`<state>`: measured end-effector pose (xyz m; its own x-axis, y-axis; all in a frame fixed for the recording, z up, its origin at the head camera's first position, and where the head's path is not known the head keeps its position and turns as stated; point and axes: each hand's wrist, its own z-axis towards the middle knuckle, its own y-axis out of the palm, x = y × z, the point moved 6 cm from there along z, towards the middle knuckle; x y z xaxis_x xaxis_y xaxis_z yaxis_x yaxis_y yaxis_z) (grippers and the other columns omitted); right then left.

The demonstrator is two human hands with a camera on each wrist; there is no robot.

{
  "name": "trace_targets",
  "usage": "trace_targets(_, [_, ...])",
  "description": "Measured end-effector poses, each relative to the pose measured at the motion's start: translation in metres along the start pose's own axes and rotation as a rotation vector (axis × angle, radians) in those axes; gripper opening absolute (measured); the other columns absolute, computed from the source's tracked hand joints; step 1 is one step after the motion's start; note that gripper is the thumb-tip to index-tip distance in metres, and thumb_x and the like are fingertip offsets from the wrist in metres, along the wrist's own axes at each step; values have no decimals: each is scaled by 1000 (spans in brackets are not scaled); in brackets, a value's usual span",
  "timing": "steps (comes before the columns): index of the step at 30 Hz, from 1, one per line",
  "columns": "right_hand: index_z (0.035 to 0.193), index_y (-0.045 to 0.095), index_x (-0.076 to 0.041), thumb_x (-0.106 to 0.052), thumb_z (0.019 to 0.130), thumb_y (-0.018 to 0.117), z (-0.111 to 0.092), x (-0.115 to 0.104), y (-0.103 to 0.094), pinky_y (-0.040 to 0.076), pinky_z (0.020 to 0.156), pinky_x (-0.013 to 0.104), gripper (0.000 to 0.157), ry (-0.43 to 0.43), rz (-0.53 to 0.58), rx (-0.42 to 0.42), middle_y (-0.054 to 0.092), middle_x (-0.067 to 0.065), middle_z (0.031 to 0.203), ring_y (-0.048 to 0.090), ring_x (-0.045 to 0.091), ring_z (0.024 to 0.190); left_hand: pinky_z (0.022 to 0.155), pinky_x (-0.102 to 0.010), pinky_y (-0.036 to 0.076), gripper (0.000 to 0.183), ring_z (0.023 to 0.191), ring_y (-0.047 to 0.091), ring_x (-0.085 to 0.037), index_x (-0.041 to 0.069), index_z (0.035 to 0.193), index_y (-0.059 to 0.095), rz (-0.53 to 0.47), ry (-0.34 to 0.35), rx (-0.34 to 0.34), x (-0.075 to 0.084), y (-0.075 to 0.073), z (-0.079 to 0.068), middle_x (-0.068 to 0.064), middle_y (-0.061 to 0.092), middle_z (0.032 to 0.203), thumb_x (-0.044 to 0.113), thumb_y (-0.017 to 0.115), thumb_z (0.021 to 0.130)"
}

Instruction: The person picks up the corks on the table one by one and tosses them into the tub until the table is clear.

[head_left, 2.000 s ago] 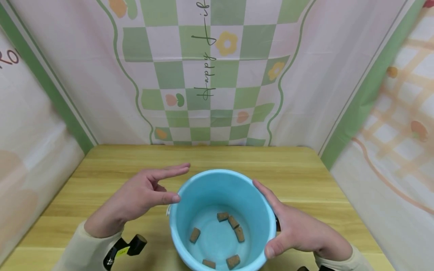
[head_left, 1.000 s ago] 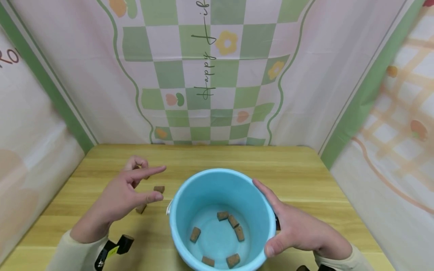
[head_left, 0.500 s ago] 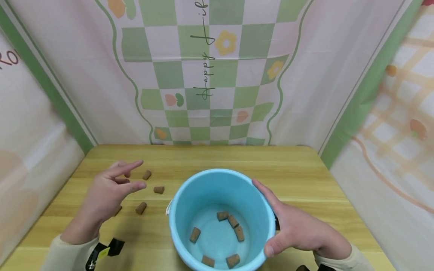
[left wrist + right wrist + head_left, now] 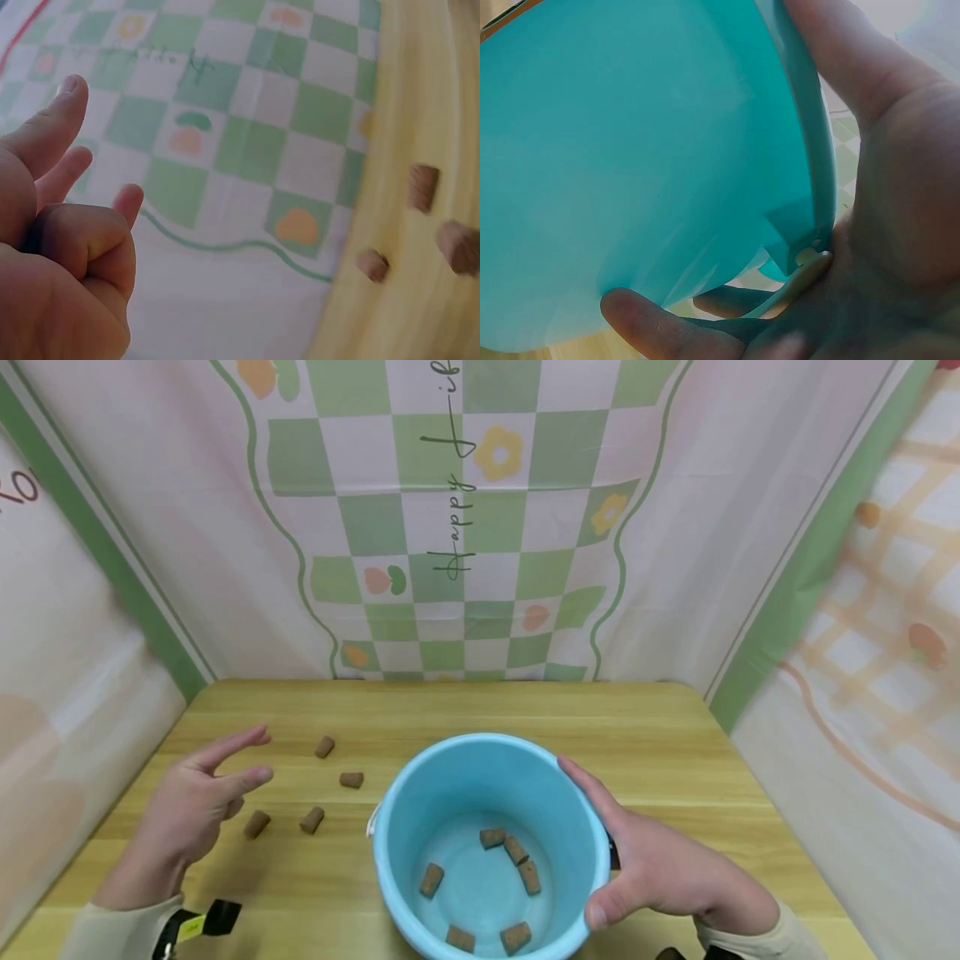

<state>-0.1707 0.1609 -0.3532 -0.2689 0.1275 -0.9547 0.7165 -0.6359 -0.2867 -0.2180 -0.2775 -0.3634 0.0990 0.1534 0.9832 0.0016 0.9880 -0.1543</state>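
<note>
"What does the head view give us?"

"Measure from the bucket [image 4: 480, 777]. Six corks [image 4: 529, 877] lie on its floor; four loose corks [image 4: 312, 820] are scattered on the table [image 4: 637, 718] to its left. The left hand [image 4: 187, 802] is farther left of the bucket than any of those, thumb and forefinger straight and parted, nothing visible between them."

"So which step is this?"

"Gathering corks into the bucket, I'd judge, with the left hand between pickups."

"And the left wrist view?"

"The bucket isn't in sight there. Three loose corks show, well apart from the fingers. One finger is folded toward the palm; whether anything hides behind it, I can't tell."

"The right wrist view?"

"The right hand [image 4: 652, 864] grips the bucket's right side, thumb at the rim, fingers against the outer wall."

"What would the next move call for?"

"Likely bringing the left thumb and forefinger down around one loose cork left of the bucket and pinching it, while the right hand steadies the bucket."
</note>
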Motion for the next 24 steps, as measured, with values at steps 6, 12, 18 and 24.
trace_targets(6, [149, -11, -25, -23, 70, 84, -1, -1, 0, 48, 84, 40, 124, -19, -23, -1, 31, 21, 141, 46, 38, 116, 34, -26, 30, 64, 40, 31, -1, 16, 141, 43, 106, -74, 21, -24, -14, 1, 5, 54, 128, 24, 71, 84])
trace_targets(12, [149, -11, -25, -23, 70, 84, -1, -1, 0, 48, 84, 40, 123, -24, -19, -4, 31, 21, 141, 46, 38, 116, 35, -26, 35, 72, 42, 34, -2, 21, 144, 38, 204, -176, 32, -53, -25, -1, -6, 49, 135, 35, 72, 82])
trace_targets(18, [149, -11, -25, -22, 70, 84, -1, -1, 0, 48, 83, 40, 124, -19, -19, 0, 31, 21, 141, 46, 38, 115, 42, -23, 41, 78, 46, 37, -2, 16, 145, 34, 208, -281, 36, -80, -35, -5, -16, 39, 141, 40, 72, 81])
trace_targets(24, [149, -10, -26, -18, 70, 84, 1, -2, 0, 48, 82, 42, 123, -12, 14, -9, 30, 22, 141, 45, 38, 115, 45, -21, 42, 75, 47, 39, -1, 9, 142, 37, 117, -351, 62, -99, -44, -10, -22, 42, 137, 28, 75, 81])
